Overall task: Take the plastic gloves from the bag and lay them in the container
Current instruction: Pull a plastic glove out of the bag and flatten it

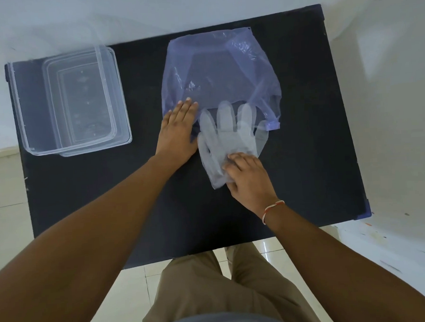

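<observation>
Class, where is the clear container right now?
In the head view, the clear container sits at the black table's far-left corner, apart from the purple bag.

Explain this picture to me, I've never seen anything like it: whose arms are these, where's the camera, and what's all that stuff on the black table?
There is no machine here. The one picture comes from a wide-angle camera worn on a person's head, looking down, so the arms reaching in are the wearer's own.

On the black table lies a thin purple plastic bag with its open end toward the person. The left hand rests flat on the bag's near corner, pinning it. The right hand, with a thread band on its wrist, pinches the cuff of the clear plastic gloves; their fingertips lie at the bag's mouth, the rest on the table. I cannot tell how many gloves there are.

At the far left stands an empty clear plastic container.
</observation>
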